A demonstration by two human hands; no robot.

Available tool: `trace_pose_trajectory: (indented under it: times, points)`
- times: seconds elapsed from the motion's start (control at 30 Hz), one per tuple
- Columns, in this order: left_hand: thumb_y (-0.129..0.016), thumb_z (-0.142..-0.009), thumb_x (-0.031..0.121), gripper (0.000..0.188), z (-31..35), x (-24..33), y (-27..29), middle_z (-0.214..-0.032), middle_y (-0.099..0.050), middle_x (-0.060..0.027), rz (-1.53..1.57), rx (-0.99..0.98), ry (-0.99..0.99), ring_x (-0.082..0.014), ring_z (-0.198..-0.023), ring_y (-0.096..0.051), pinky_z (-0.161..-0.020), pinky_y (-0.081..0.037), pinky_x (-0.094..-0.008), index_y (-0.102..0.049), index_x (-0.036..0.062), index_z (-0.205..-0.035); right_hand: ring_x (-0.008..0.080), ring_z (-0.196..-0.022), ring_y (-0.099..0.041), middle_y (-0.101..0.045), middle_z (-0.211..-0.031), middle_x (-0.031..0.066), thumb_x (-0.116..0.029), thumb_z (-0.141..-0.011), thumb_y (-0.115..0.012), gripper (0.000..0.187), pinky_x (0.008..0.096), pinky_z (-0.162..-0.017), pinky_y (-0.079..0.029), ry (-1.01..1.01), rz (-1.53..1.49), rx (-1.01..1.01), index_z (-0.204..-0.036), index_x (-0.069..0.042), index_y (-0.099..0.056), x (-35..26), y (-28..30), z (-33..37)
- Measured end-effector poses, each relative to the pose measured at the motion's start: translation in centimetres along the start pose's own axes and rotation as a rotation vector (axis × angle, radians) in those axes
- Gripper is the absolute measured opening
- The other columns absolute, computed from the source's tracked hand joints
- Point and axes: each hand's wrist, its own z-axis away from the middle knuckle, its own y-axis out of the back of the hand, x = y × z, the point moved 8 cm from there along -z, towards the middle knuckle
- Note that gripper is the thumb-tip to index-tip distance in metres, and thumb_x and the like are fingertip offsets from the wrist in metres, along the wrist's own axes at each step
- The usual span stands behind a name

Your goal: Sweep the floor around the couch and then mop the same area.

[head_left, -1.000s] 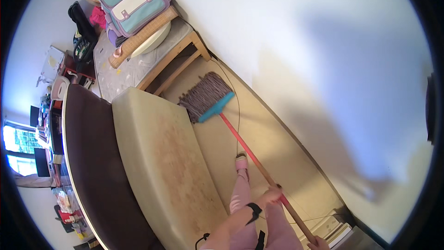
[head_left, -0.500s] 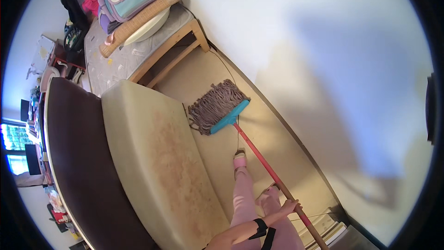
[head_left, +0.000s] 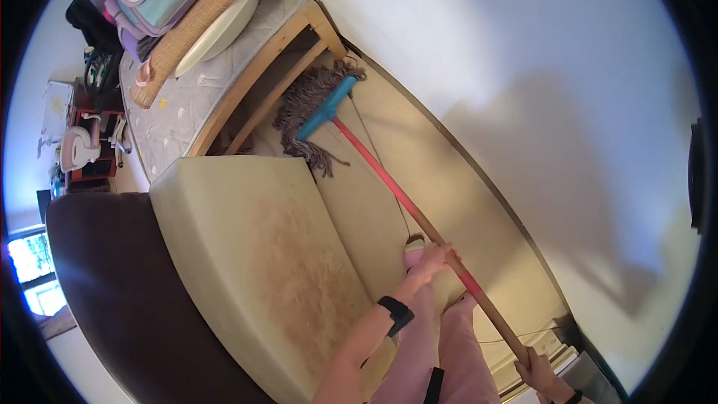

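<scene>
A string mop (head_left: pixel 310 101) with a blue head bar lies against the floor, its grey-brown strands reaching the foot of a wooden bed frame. Its long pink and brown handle slants down toward me. Around the middle of that handle my left hand (head_left: pixel 434 260) is closed, with a black band on the wrist. Lower down, near the handle's end, my right hand (head_left: pixel 540 372) also grips it; a dark band circles that wrist. My legs in pink trousers stand beneath the handle, next to the sofa.
A worn cream and dark brown sofa (head_left: pixel 254 254) borders the floor strip on the left, a white wall (head_left: pixel 553 105) on the right. The bed (head_left: pixel 280 41) at the far end carries a rolled mat, a basin and a school bag. A thin cable (head_left: pixel 374 142) runs along the floor.
The mop head has slid away from me, up to the bed frame, its strands now spreading at the bed's foot. My right hand has come into view on the handle's lower end.
</scene>
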Motion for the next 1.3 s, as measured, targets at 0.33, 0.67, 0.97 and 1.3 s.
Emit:
trace_pose_trajectory:
  times: [0.33, 0.67, 0.97, 1.3]
  points:
    - [-0.050, -0.073, 0.015, 0.025, -0.9, 4.2, 8.0, -0.071, -0.051, -0.0110, -0.286, 0.421, -0.223, -0.0205, -0.064, -0.056, -0.053, -0.046, -0.0294, -0.038, -0.0032, -0.085, 0.0333, -0.048, -0.053, -0.051, -0.051, 0.0161, -0.020, -0.072, -0.055, 0.036, 0.0376, -0.042, -0.044, 0.104, -0.093, -0.050, -0.098, -0.002, -0.037, -2.5, -4.5, -3.0]
    - [-0.047, -0.069, 0.007, 0.015, 1.2, -2.3, 2.1, -0.059, -0.050, -0.0118, -0.026, 0.208, -0.272, -0.0217, -0.046, -0.053, -0.045, -0.045, -0.0292, -0.038, -0.0038, -0.074, 0.0313, -0.046, -0.050, -0.049, -0.052, 0.0150, -0.017, -0.074, -0.053, 0.037, 0.0372, -0.038, -0.037, 0.119, 0.088, 0.250, -0.107, -0.007, -0.038, 2.7, -4.7, 7.0]
    - [-0.046, -0.072, 0.008, 0.009, 5.7, -10.4, -9.1, -0.064, -0.048, -0.0097, 0.260, -0.048, -0.242, -0.0206, -0.058, -0.054, -0.055, -0.047, -0.0305, -0.040, 0.0021, -0.075, 0.0282, -0.045, -0.050, -0.053, -0.059, 0.0119, -0.016, -0.072, -0.055, 0.034, 0.0352, -0.039, -0.039, 0.079, 0.363, 0.429, -0.104, -0.010, -0.045, 7.4, 0.8, 19.4]
    - [-0.047, -0.069, 0.005, 0.010, 9.9, -12.9, -19.4, -0.064, -0.044, -0.0044, 0.833, -0.271, -0.232, -0.0177, -0.061, -0.046, -0.065, -0.043, -0.0329, -0.039, 0.0069, -0.075, 0.0295, -0.055, -0.053, -0.054, -0.075, 0.0136, -0.008, -0.065, -0.055, 0.047, 0.0356, -0.043, -0.041, 0.139, 0.783, 0.549, -0.110, -0.013, -0.042, 5.9, 10.0, 30.0]
